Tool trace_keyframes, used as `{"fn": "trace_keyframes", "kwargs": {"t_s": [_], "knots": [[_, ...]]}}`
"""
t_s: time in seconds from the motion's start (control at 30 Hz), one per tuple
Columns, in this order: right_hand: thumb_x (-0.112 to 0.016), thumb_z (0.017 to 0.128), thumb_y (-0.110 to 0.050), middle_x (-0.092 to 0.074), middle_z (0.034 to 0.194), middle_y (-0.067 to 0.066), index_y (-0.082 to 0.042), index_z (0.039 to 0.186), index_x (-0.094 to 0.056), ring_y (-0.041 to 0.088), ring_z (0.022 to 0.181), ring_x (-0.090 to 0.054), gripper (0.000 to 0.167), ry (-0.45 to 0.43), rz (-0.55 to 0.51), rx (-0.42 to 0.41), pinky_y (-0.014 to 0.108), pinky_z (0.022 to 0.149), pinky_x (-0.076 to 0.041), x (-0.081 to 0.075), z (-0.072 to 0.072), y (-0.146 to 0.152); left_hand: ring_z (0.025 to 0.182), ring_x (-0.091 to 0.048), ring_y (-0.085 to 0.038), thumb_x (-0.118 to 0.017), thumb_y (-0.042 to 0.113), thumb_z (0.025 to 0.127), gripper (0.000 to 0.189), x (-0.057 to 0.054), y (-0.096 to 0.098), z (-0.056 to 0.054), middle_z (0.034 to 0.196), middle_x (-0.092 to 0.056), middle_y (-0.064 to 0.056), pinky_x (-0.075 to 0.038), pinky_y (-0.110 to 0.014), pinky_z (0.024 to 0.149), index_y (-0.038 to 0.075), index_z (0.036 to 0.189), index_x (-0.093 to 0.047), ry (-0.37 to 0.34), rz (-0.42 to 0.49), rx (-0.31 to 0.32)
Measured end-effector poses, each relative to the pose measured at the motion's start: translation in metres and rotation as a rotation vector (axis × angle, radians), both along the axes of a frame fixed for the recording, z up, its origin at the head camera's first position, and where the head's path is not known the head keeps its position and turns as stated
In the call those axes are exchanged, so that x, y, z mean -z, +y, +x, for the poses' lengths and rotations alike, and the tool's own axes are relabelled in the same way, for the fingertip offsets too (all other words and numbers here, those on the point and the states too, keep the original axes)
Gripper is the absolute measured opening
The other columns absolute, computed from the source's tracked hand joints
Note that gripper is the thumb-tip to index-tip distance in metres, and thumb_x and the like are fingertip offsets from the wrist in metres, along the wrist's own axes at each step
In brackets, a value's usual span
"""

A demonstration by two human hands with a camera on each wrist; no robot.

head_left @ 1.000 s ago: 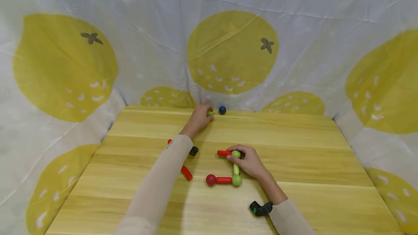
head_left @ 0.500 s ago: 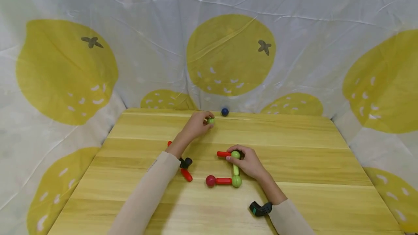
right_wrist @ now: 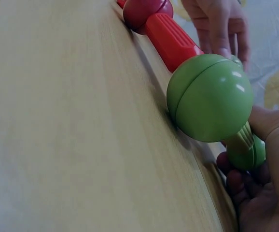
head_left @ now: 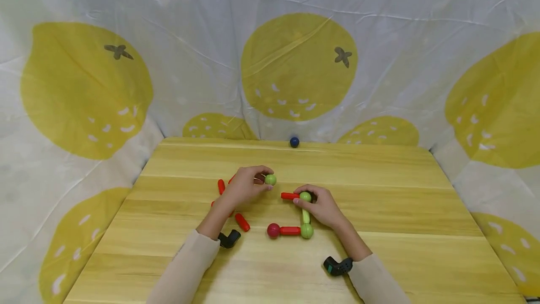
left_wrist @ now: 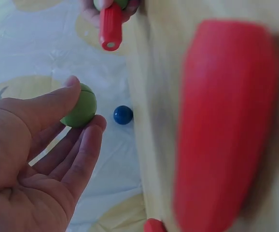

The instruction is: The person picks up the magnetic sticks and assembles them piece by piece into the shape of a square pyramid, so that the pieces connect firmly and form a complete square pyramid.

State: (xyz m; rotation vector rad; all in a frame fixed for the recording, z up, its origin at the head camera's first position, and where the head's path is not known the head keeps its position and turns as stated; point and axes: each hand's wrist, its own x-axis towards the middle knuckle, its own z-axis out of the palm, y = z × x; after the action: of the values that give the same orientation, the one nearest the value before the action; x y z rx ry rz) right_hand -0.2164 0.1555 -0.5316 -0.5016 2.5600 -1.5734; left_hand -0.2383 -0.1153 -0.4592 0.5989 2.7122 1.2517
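Left grip [head_left: 242, 186] pinches a green ball [head_left: 271, 179], right grip [head_left: 323, 207] a joined ball [head_left: 305, 196] (left wrist [head_left: 214, 220] half-hides red rods [head_left: 242, 222]).

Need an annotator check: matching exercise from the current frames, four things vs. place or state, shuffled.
Things
1. Blue ball
2. Dark red ball
3. Lone green ball
4. Yellow-green rod

Place or state
A. At one end of a red rod
B. Between two green balls
C. By the far edge of the table
D. Pinched by the left grip

Pairs: 1-C, 2-A, 3-D, 4-B
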Motion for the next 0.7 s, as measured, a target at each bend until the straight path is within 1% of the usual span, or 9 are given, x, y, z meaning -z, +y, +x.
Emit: {"fn": "trace_keyframes", "kwargs": {"t_s": [0.07, 0.17, 0.33, 0.47, 0.6, 0.7], "knots": [[-0.080, 0.092, -0.031, -0.074, 0.110, -0.002, -0.023, 0.111, -0.076, 0.013, 0.093, -0.062, 0.020, 0.006, -0.009, -0.002, 0.023, 0.080, -0.050, -0.001, 0.000, 0.000, 0.102, -0.072, -0.017, -0.083, 0.014, 0.089, 0.032, 0.005, 0.000, 0.005, 0.108, -0.073, 0.001, -0.060, -0.035, 0.093, 0.014, 0.119, -0.071, -0.013, 0.003, 0.001], [-0.080, 0.092, -0.030, -0.074, 0.109, -0.001, -0.022, 0.111, -0.076, 0.014, 0.091, -0.061, 0.021, 0.014, -0.025, -0.007, 0.023, 0.079, -0.050, -0.001, 0.000, -0.001, 0.102, -0.071, -0.016, -0.083, 0.015, 0.088, 0.031, 0.010, 0.000, 0.009, 0.107, -0.072, 0.002, -0.060, -0.034, 0.093, 0.014, 0.117, -0.071, -0.024, -0.010, 0.017], [-0.080, 0.092, -0.030, -0.074, 0.109, 0.001, -0.021, 0.111, -0.076, 0.015, 0.087, -0.059, 0.022, 0.012, -0.041, -0.011, 0.023, 0.075, -0.048, -0.002, 0.000, -0.001, 0.102, -0.072, -0.016, -0.085, 0.016, 0.087, 0.030, 0.014, 0.001, 0.012, 0.104, -0.073, 0.003, -0.060, -0.035, 0.093, 0.016, 0.113, -0.071, -0.018, -0.045, 0.040], [-0.079, 0.092, -0.031, -0.074, 0.110, 0.001, -0.021, 0.111, -0.076, 0.016, 0.088, -0.059, 0.021, 0.005, -0.042, -0.010, 0.024, 0.075, -0.048, -0.002, 0.000, 0.000, 0.101, -0.071, -0.014, -0.085, 0.018, 0.087, 0.030, 0.017, 0.002, 0.013, 0.105, -0.073, 0.004, -0.060, -0.034, 0.093, 0.017, 0.113, -0.071, -0.023, -0.078, 0.064], [-0.079, 0.093, -0.029, -0.074, 0.111, 0.001, -0.021, 0.111, -0.076, 0.016, 0.091, -0.059, 0.021, -0.002, -0.041, -0.006, 0.024, 0.078, -0.048, -0.002, 0.001, 0.000, 0.101, -0.070, -0.013, -0.085, 0.019, 0.087, 0.031, 0.021, 0.005, 0.015, 0.108, -0.073, 0.004, -0.059, -0.034, 0.093, 0.017, 0.115, -0.071, -0.039, -0.084, 0.089], [-0.078, 0.094, -0.028, -0.073, 0.115, 0.001, -0.019, 0.114, -0.075, 0.018, 0.100, -0.062, 0.022, 0.000, -0.029, -0.006, 0.028, 0.087, -0.050, -0.002, 0.001, 0.001, 0.102, -0.071, -0.014, -0.084, 0.020, 0.088, 0.032, 0.023, 0.006, 0.015, 0.110, -0.074, 0.003, -0.060, -0.034, 0.093, 0.016, 0.116, -0.071, -0.045, -0.075, 0.102]]}}
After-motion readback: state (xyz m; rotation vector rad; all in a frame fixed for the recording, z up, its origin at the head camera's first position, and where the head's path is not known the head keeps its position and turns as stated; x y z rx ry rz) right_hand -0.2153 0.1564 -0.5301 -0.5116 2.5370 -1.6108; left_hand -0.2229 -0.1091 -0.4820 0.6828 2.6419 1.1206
